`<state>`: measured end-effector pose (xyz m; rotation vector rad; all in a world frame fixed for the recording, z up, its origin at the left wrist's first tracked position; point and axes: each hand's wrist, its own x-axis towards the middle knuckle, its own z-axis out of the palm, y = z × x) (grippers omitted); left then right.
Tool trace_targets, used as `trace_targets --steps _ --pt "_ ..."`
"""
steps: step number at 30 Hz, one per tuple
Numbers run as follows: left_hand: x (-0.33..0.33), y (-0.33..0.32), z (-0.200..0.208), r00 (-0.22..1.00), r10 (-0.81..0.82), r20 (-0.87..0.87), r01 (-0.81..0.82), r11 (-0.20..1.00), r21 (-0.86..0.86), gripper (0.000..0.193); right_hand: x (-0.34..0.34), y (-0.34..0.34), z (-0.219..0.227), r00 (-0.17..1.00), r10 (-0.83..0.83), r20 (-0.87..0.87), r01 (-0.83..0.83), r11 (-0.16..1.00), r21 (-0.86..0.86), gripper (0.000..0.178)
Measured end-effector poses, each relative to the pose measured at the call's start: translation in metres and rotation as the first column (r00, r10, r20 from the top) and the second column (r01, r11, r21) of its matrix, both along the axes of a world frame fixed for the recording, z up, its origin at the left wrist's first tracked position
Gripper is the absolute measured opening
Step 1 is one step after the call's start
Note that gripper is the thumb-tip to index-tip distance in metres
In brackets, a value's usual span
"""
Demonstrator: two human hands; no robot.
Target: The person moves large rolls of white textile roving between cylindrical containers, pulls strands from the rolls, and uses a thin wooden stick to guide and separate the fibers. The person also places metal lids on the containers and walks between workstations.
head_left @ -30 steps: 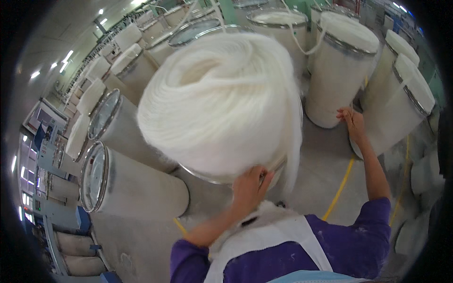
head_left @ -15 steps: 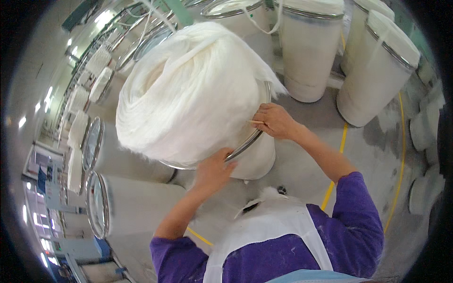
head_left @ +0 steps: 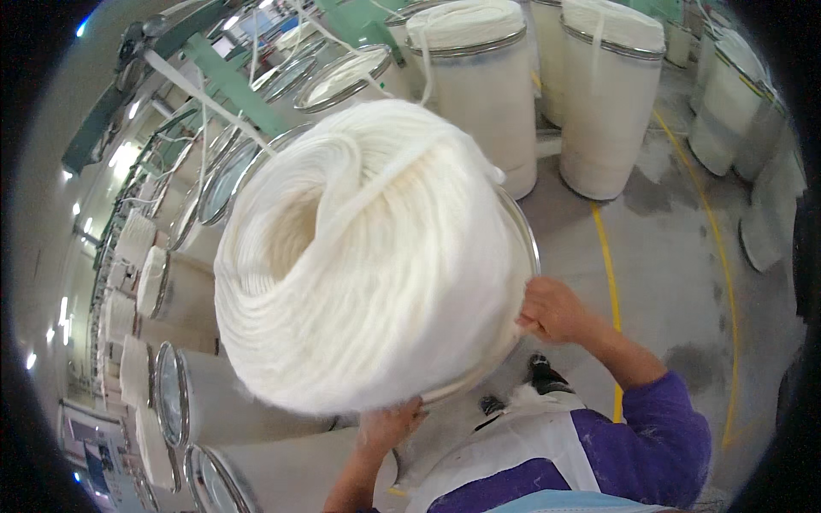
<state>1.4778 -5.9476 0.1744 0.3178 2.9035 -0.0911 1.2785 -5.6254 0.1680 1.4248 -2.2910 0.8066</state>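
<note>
A big coil of white fibre sliver (head_left: 402, 282) bulges above the metal rim (head_left: 532, 244) of a tall pale can in front of me. Its hollow centre faces up at the left, and a loose strand crosses the top. On the right side of the rim my right hand (head_left: 554, 309) is closed, fingers curled beside the sliver. My left hand (head_left: 386, 427) is at the near edge, its fingers bent round the rim just under the coil and partly hidden. Most of the can's wall is hidden beneath the sliver.
Full cans (head_left: 479, 103) stand behind and to the right. Cans with glinting metal rims (head_left: 171, 393) crowd the left side. A green machine frame (head_left: 231, 85) with hanging strands rises at the back left. Yellow floor lines (head_left: 609, 274) run along the right.
The view has shifted, so the coil sits lower and its hollow centre shows more. Both hands appear lower in the picture, still at the rim, with the right hand farther right.
</note>
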Motion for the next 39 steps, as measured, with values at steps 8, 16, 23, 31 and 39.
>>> trace_targets --steps 8,16,23,31,39 --pt "0.036 -0.109 -0.089 0.922 -0.313 -0.227 0.318 0.948 -0.013 0.049 0.103 0.023 -0.044 0.976 -0.171 -0.135 0.141 0.969 -0.203 0.015" --pt "-0.076 -0.167 -0.038 0.705 -0.416 -0.574 0.550 0.832 0.072 0.055 0.082 -0.037 -0.093 0.970 -0.141 -0.197 0.098 0.972 -0.212 0.019" --pt "-0.156 -0.114 0.020 0.842 -0.428 -0.329 0.466 0.883 0.044 0.030 0.003 -0.047 -0.030 0.897 -0.264 -0.354 0.204 0.959 -0.197 0.026" --pt "-0.207 -0.013 0.013 0.841 -0.297 -0.453 0.433 0.871 0.232 0.026 -0.084 0.016 -0.009 0.918 -0.390 -0.071 0.382 0.918 -0.103 0.020" --pt "-0.223 0.001 0.011 0.823 -0.298 -0.483 0.440 0.872 0.212 0.027 -0.108 0.024 0.077 0.805 -0.225 0.549 0.584 0.459 -0.670 0.044"
